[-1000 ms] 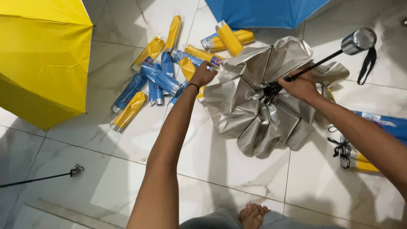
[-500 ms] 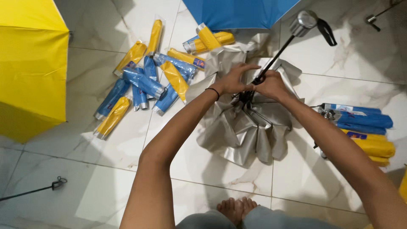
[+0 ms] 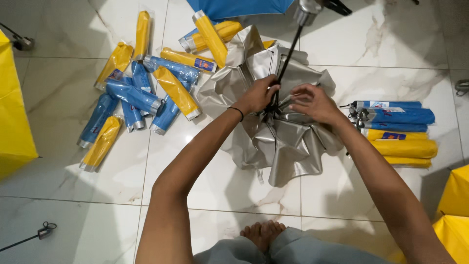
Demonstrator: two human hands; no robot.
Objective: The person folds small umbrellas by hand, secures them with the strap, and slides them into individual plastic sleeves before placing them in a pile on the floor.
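A half-collapsed silver umbrella (image 3: 288, 142) lies on the white tiled floor, its black shaft (image 3: 289, 55) rising toward a silver handle (image 3: 307, 11) at the top edge. My left hand (image 3: 259, 94) grips the shaft near the hub, a black band on its wrist. My right hand (image 3: 313, 101) rests on the ribs and silver fabric just right of the hub, fingers curled on them.
Several folded blue and yellow umbrellas in clear sleeves (image 3: 146, 93) lie at the left. A neat stack of them (image 3: 398, 132) sits at the right. Open yellow umbrellas (image 3: 14, 127) flank both sides, a blue one (image 3: 239, 7) at the top. My bare feet (image 3: 264, 233) are below.
The silver umbrella's shaft has tilted more upright. My left hand came from the sleeved umbrellas to the hub, and both hands now work at the centre of the canopy.
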